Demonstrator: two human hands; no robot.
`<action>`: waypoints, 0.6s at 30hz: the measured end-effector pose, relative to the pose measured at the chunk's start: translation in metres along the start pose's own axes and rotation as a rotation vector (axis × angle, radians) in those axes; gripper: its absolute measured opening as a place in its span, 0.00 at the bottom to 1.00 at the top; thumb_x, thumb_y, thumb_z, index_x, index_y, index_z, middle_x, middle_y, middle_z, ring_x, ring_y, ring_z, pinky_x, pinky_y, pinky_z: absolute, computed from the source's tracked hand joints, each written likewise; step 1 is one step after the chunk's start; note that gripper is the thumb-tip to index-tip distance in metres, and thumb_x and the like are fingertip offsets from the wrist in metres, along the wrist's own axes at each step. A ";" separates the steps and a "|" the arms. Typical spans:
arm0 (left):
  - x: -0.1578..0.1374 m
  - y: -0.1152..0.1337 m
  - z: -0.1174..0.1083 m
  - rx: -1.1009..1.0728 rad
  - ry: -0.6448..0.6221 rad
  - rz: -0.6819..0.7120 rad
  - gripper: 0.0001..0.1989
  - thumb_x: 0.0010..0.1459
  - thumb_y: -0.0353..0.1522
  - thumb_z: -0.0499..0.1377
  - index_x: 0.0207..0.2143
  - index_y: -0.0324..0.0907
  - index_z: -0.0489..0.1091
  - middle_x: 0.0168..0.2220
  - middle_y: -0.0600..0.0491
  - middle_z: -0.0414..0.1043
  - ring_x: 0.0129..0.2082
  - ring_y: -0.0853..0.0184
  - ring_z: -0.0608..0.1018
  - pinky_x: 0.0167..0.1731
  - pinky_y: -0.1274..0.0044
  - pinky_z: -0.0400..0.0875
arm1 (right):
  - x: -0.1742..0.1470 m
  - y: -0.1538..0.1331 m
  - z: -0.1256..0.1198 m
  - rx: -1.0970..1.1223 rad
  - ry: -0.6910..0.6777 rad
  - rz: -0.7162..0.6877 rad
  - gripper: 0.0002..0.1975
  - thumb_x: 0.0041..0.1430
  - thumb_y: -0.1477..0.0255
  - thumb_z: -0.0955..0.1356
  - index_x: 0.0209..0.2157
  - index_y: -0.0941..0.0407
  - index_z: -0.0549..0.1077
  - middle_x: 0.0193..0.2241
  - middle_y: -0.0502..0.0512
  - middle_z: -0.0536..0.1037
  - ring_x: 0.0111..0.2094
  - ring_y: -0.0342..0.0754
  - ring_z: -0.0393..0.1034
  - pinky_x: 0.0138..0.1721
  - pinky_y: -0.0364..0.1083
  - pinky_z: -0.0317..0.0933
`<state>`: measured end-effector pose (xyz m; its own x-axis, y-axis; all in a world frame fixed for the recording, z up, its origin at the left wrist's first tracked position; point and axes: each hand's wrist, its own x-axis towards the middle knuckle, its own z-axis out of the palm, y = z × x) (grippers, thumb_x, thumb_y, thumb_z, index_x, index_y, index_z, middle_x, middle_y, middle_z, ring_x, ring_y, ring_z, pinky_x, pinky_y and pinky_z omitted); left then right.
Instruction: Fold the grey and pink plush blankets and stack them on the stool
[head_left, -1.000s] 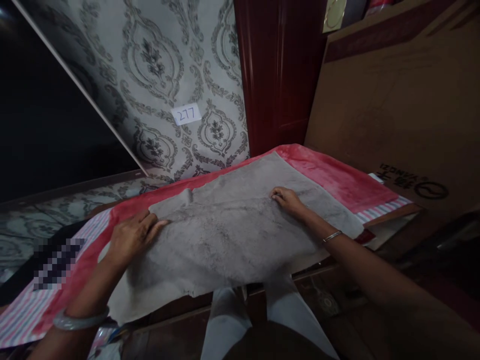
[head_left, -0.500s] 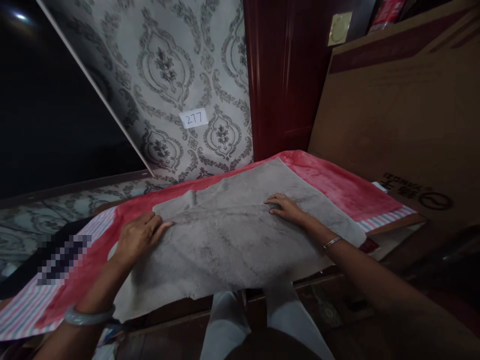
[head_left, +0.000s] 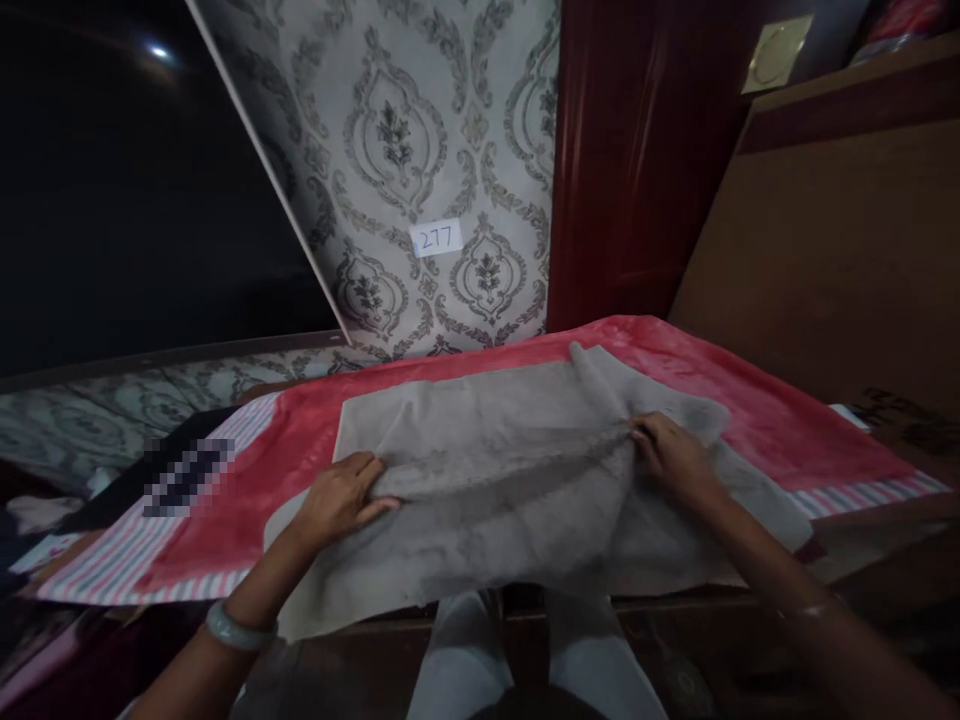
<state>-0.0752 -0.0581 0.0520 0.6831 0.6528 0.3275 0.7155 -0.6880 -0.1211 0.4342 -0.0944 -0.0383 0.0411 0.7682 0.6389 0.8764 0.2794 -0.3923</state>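
Observation:
A grey towel lies spread over a red cloth with striped ends on a low table. My left hand grips the towel near its left side, fingers curled over a raised ridge. My right hand pinches the towel near its right side, bunching the fabric into a fold that runs toward the far right corner. A long crease stretches between both hands. The towel's near edge hangs over the table front, above my knees.
A patterned wall panel bearing a paper label "277" stands behind the table. A dark red wooden door frame rises at the back right, with a large cardboard sheet leaning beside it. Dark items lie at the far left.
Both hands went from lying flat on the towel to gripping it, lifting a ridge of fabric between them. The right far corner has bunched up. The camera view shifted left.

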 end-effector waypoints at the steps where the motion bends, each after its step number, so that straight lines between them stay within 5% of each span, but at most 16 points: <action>1: -0.004 0.003 0.002 -0.013 -0.014 0.016 0.24 0.61 0.55 0.52 0.38 0.44 0.71 0.34 0.49 0.73 0.34 0.60 0.77 0.34 0.72 0.69 | -0.006 0.001 -0.003 -0.003 -0.007 0.001 0.14 0.66 0.61 0.58 0.36 0.52 0.71 0.34 0.60 0.77 0.37 0.56 0.73 0.41 0.54 0.67; 7: -0.037 0.002 0.016 -0.022 -0.069 -0.127 0.16 0.64 0.45 0.55 0.44 0.44 0.72 0.37 0.47 0.75 0.38 0.59 0.78 0.39 0.69 0.72 | -0.022 0.005 -0.008 0.019 -0.043 -0.036 0.18 0.66 0.56 0.58 0.37 0.51 0.73 0.35 0.59 0.78 0.37 0.57 0.75 0.40 0.55 0.69; 13: -0.066 0.004 0.018 -0.134 0.005 -0.193 0.13 0.64 0.40 0.55 0.45 0.44 0.71 0.39 0.47 0.76 0.39 0.59 0.78 0.40 0.69 0.73 | -0.038 0.016 -0.012 0.066 -0.101 -0.083 0.20 0.63 0.49 0.61 0.41 0.49 0.74 0.38 0.59 0.80 0.40 0.59 0.76 0.44 0.59 0.70; 18: -0.074 0.001 0.014 -0.342 0.007 -0.225 0.09 0.62 0.37 0.54 0.42 0.45 0.69 0.41 0.48 0.78 0.43 0.61 0.79 0.45 0.70 0.74 | -0.048 0.025 -0.019 0.117 -0.118 0.008 0.20 0.61 0.48 0.61 0.36 0.48 0.75 0.37 0.60 0.81 0.40 0.62 0.76 0.45 0.62 0.69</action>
<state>-0.1232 -0.1022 0.0142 0.5137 0.7975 0.3164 0.7562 -0.5950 0.2722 0.4634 -0.1350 -0.0660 -0.0148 0.8310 0.5560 0.8143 0.3327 -0.4757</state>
